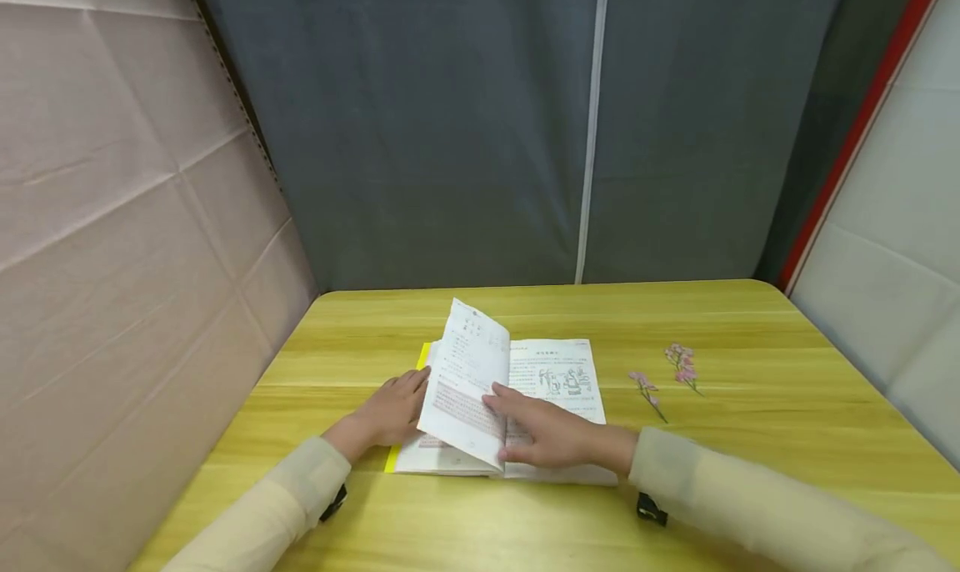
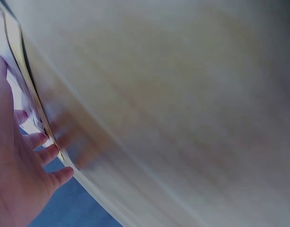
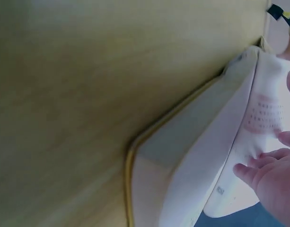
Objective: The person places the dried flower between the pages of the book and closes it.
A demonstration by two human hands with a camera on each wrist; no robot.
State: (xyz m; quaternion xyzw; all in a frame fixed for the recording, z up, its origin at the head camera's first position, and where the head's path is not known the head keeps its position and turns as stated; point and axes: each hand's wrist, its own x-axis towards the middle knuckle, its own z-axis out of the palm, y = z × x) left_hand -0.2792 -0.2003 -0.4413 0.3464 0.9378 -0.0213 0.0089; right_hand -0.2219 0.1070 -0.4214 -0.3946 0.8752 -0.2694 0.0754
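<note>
An open book (image 1: pixel 557 357) with a yellow cover lies on the table, with printed text and line drawings on its right page. One page (image 1: pixel 467 362) stands lifted over the left half. My right hand (image 1: pixel 551 432) lies across the book's middle, its extended fingers against that lifted page near the spine. In the right wrist view those fingertips (image 3: pixel 246 173) meet the page (image 3: pixel 264 113). My left hand (image 1: pixel 397 409) rests at the book's left edge, fingers partly behind the lifted page. The left wrist view shows its spread fingers (image 2: pixel 49 154) along the book's edge.
Two sprigs of pink flowers lie right of the book, one nearer (image 1: pixel 645 387) and one farther back (image 1: pixel 681 363). The wood-grain table (image 1: pixel 360 322) ends at a dark grey curtain (image 1: pixel 450 138). Pale cloth walls (image 1: pixel 127 180) flank both sides.
</note>
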